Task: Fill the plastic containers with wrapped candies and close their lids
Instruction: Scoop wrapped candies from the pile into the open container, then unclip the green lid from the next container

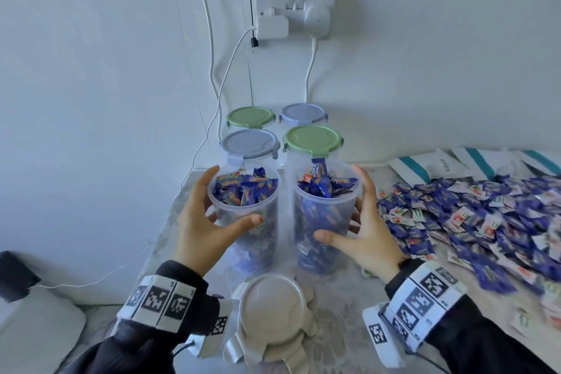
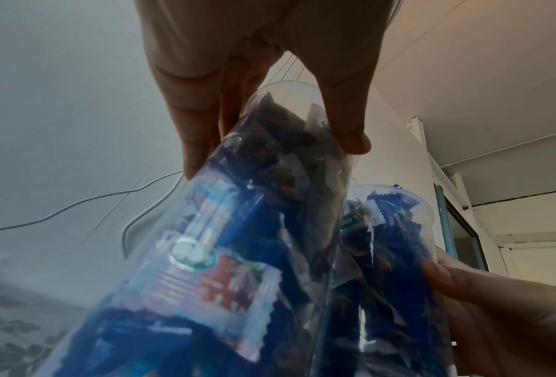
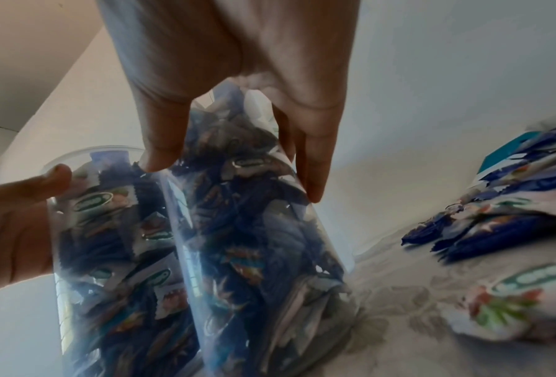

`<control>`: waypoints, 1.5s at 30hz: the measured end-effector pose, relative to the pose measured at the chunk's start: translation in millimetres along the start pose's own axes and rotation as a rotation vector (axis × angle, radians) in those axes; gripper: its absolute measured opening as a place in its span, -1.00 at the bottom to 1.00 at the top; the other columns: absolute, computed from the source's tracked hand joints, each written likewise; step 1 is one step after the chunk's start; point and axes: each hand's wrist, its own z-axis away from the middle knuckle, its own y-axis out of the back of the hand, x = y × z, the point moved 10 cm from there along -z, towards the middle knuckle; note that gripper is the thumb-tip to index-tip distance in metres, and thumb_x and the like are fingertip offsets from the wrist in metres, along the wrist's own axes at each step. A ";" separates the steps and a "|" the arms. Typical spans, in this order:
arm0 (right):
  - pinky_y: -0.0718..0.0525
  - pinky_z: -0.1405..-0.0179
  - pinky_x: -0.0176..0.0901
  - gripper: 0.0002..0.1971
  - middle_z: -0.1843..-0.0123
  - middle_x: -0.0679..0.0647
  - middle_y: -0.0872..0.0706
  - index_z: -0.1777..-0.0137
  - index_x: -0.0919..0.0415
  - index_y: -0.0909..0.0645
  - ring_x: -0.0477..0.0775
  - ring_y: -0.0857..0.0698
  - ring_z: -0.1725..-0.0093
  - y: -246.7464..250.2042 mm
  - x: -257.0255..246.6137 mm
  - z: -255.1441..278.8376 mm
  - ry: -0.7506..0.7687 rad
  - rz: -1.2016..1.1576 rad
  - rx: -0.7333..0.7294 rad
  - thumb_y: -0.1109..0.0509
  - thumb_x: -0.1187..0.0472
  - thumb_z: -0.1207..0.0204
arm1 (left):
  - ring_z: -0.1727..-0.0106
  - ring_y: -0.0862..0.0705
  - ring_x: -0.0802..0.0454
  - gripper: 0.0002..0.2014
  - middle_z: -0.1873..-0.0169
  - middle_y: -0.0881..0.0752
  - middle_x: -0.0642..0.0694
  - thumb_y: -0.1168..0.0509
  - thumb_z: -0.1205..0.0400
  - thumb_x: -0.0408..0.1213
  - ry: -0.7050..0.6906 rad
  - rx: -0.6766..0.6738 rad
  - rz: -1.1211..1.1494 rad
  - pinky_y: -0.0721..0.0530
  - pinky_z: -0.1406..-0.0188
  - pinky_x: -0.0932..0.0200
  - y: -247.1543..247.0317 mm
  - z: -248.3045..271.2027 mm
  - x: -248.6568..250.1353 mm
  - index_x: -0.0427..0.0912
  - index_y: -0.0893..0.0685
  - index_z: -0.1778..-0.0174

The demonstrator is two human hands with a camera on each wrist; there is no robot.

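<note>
Two clear lidless containers stand side by side on the patterned table, both full of blue wrapped candies. My left hand (image 1: 233, 196) grips the left container (image 1: 258, 240), thumb on its near side and fingers curled round the far rim. My right hand (image 1: 337, 203) holds the right container (image 1: 318, 255) the same way. The left wrist view shows the left container (image 2: 225, 255) pinched between thumb and fingers, with the right container (image 2: 393, 229) beside it. In the right wrist view the fingers wrap the right container (image 3: 254, 242). Beige lids (image 1: 273, 310) lie stacked just in front of both containers.
Behind stand several closed containers, the nearer two with a lavender lid (image 1: 249, 143) and a green lid (image 1: 312, 138). A wide candy pile (image 1: 470, 215) covers the table's right side, with white teal-striped packets (image 1: 425, 165) beyond. A wall socket (image 1: 291, 12) trails cables down the wall.
</note>
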 end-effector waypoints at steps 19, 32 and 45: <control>-0.64 -0.22 -0.25 0.10 -0.28 -0.56 -0.49 -0.49 -0.48 0.03 -0.29 -0.60 -0.30 4.7 -0.2 -4.1 0.003 0.054 -0.010 -0.65 0.01 -0.10 | -0.14 -0.64 0.39 -0.03 -0.10 -0.65 0.37 -0.55 0.01 0.11 0.007 -0.142 0.024 -0.63 0.02 0.34 -10.4 -9.2 -8.1 0.14 -0.42 -0.39; -0.22 -0.52 -0.11 -0.52 -0.52 -0.16 -0.23 -0.41 -0.31 -0.18 -0.03 -0.15 -0.61 28.1 -41.2 -95.7 -0.014 0.142 -0.164 -0.27 -0.15 -0.55 | -0.15 -0.58 0.51 -0.10 -0.09 -0.58 0.56 -0.53 -0.01 0.12 0.007 -0.166 0.034 -0.56 -0.06 0.34 -13.4 -7.9 -10.5 0.33 -0.36 -0.32; -0.54 -0.20 -0.17 -0.46 -0.26 -0.17 -0.60 -0.30 -0.35 -0.50 -0.08 -0.57 -0.24 8.9 -14.4 -137.3 -0.216 0.202 -0.329 -0.53 0.08 -0.36 | -0.18 -0.58 0.47 -0.09 -0.12 -0.58 0.52 -0.52 -0.05 0.11 -0.004 -0.184 0.038 -0.58 -0.01 0.55 -15.0 -6.6 -10.6 0.30 -0.32 -0.36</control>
